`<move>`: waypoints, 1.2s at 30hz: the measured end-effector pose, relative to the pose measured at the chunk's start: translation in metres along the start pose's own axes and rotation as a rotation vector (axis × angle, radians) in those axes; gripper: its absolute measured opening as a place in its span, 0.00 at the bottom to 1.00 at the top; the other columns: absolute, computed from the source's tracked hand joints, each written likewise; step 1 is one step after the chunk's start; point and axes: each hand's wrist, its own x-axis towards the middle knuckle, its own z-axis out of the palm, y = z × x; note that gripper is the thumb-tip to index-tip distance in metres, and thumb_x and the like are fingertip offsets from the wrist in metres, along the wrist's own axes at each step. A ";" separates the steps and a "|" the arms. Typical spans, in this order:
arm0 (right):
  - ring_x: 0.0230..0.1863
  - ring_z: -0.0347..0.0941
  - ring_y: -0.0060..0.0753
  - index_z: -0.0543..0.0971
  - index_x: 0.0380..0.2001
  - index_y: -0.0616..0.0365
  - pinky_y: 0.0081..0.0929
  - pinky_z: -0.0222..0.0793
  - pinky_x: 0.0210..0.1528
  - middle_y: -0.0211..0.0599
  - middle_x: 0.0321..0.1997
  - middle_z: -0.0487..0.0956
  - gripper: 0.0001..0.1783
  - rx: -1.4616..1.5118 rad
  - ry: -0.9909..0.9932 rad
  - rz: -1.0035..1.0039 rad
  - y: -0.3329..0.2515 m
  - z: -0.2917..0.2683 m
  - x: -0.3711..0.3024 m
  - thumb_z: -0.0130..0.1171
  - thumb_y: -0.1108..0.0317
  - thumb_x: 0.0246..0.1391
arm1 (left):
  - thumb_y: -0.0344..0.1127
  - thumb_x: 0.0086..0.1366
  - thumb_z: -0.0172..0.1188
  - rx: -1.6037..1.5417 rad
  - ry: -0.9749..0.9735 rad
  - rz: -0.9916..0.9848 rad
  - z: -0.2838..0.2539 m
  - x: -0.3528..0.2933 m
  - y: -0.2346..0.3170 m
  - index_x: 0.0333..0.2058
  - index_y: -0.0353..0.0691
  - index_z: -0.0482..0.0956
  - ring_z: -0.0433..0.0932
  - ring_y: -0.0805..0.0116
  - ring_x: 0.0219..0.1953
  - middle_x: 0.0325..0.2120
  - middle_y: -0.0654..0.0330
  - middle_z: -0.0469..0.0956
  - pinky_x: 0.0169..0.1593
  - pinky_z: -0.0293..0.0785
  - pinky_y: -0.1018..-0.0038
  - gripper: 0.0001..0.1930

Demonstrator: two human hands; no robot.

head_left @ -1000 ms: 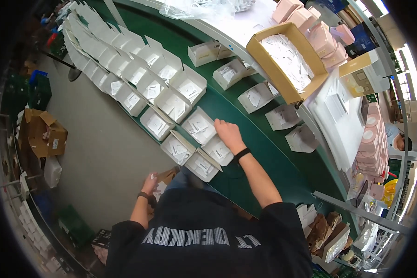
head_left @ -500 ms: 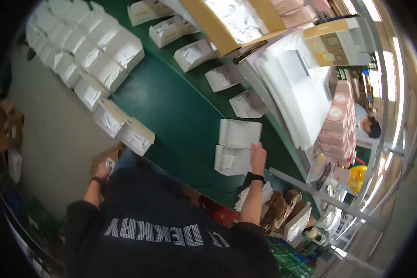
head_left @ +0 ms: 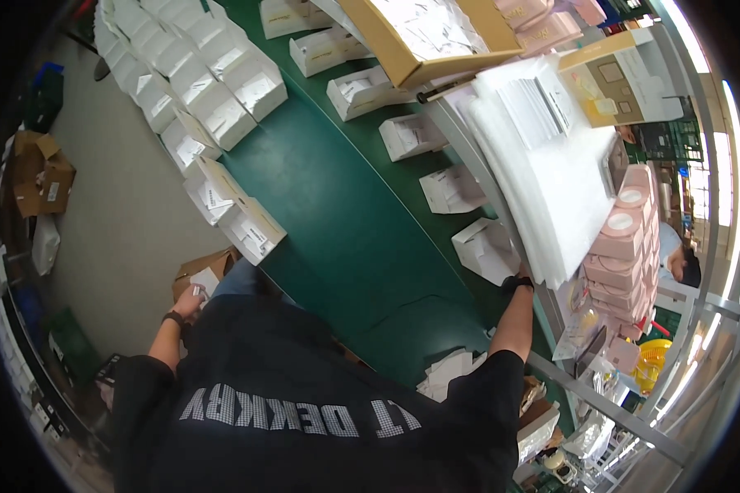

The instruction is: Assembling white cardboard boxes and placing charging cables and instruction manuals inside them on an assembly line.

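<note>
Low on the left, my left hand (head_left: 189, 304) is closed on a small white paper piece (head_left: 206, 282), above an open cardboard box (head_left: 191, 267) beside the table edge. My right arm reaches out to the right. At its end, my right hand (head_left: 521, 276) is at the near edge of an open white box (head_left: 486, 253), whose flap is up. The fingers of that hand are mostly hidden by the box and the shelf rail. This box stands at the end of a row of similar open white boxes (head_left: 452, 190) along the shelf.
Many open white boxes (head_left: 222, 115) with papers inside fill the far left of the green table (head_left: 345, 222). A carton of white packets (head_left: 390, 70), white foam sheets (head_left: 542, 189) and pink boxes (head_left: 624, 246) sit on the right-hand shelf. Loose white sheets (head_left: 452, 371) lie near me.
The open white box went from the middle of the table rightward to the shelf row with my right hand. Its lid now stands up. My left hand has stayed near the cardboard box.
</note>
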 end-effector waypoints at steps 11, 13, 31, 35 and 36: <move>0.44 0.82 0.63 0.82 0.42 0.67 0.53 0.76 0.45 0.58 0.42 0.85 0.18 0.213 -0.044 0.218 -0.223 -0.069 -0.053 0.55 0.59 0.69 | 0.34 0.65 0.58 -0.199 0.099 -0.122 -0.010 -0.010 -0.081 0.59 0.40 0.72 0.78 0.64 0.34 0.34 0.56 0.77 0.38 0.78 0.66 0.23; 0.37 0.83 0.52 0.83 0.38 0.66 0.46 0.77 0.42 0.53 0.35 0.84 0.15 0.526 -0.140 0.078 -0.332 -0.107 -0.106 0.59 0.62 0.68 | 0.34 0.64 0.59 -0.195 0.032 -0.092 -0.007 0.012 -0.086 0.58 0.39 0.71 0.79 0.64 0.37 0.35 0.57 0.78 0.42 0.78 0.67 0.23; 0.30 0.84 0.40 0.73 0.33 0.53 0.39 0.81 0.28 0.38 0.29 0.81 0.06 0.224 -0.446 -0.905 -0.670 -0.098 -0.228 0.58 0.65 0.61 | 0.37 0.67 0.57 -0.222 -0.029 0.134 -0.103 0.052 0.101 0.61 0.52 0.70 0.74 0.61 0.37 0.35 0.60 0.71 0.39 0.86 0.50 0.23; 0.30 0.83 0.46 0.74 0.34 0.56 0.42 0.80 0.29 0.42 0.29 0.81 0.07 0.223 -0.569 -0.767 -0.594 -0.118 -0.216 0.56 0.64 0.64 | 0.36 0.66 0.57 -0.136 -0.043 0.059 -0.090 0.051 0.084 0.59 0.45 0.71 0.75 0.62 0.37 0.38 0.59 0.74 0.40 0.83 0.57 0.23; 0.30 0.82 0.53 0.74 0.36 0.58 0.48 0.79 0.30 0.46 0.30 0.81 0.10 0.235 -0.609 -0.636 -0.569 -0.122 -0.214 0.56 0.62 0.67 | 0.36 0.65 0.57 -0.086 -0.039 0.066 -0.087 0.059 0.074 0.59 0.42 0.71 0.75 0.62 0.38 0.40 0.58 0.75 0.41 0.82 0.59 0.23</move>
